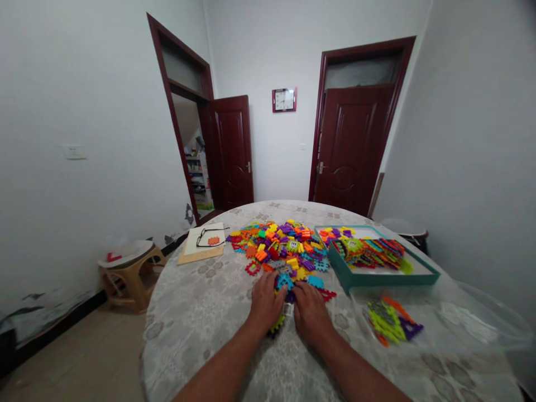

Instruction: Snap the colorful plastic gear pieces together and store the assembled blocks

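My left hand (266, 300) and my right hand (312, 312) are close together at the near edge of a heap of plastic building pieces (280, 243). A blue toothed building piece (285, 280) is between the two hands, with the fingers of both curled against it. Purple and white bits show below it in the gap. Under the left palm, a yellow-green toothed piece (278, 324) is partly covered. Another blue piece (315, 282) and a red triangular piece (327, 294) lie just beyond my right fingers. Some fingertips are hidden among the pieces.
On the right stands a teal-edged box (379, 278) with stacked pieces; nearer is a clear plastic container (431, 340) holding more. Eyeglasses (203, 237) and an orange piece rest on a paper pad (196, 255) at left. A patterned cloth (184, 318) covers the round table.
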{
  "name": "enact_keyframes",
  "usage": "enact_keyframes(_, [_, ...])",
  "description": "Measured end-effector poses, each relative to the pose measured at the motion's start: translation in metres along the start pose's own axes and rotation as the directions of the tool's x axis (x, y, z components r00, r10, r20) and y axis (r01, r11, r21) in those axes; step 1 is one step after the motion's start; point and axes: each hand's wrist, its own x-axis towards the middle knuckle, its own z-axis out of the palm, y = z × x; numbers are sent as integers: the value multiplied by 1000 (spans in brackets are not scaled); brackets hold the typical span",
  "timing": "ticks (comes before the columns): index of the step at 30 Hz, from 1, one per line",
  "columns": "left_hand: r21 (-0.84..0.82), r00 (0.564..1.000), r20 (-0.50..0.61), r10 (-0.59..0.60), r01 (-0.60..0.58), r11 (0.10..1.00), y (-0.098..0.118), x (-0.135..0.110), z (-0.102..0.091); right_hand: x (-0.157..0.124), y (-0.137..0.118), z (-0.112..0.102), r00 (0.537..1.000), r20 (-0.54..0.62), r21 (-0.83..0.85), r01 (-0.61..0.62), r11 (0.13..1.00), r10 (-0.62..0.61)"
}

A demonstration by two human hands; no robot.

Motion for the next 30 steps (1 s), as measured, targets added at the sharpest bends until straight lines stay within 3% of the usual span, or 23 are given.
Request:
enact_keyframes(3, [-32, 997, 28, 72, -71, 997, -3, -3, -3, -3, 7, 7, 1000, -23, -1, 14, 1000, -14])
enact_keyframes(9, [-72, 993, 54, 102, -98, 993, -11, 0, -15, -3, 9, 10, 996, -84, 26, 30, 999, -28])
enact_keyframes(17, [-71, 990, -1, 144, -143, 987, -20, 2, -21, -4, 9, 5, 998, -55, 61, 23, 998, -20])
enact_keyframes(30, [-73, 990, 19, 140, -139, 988, -13, 11, -23, 15, 1, -24, 985, -39, 302, -148, 942, 167])
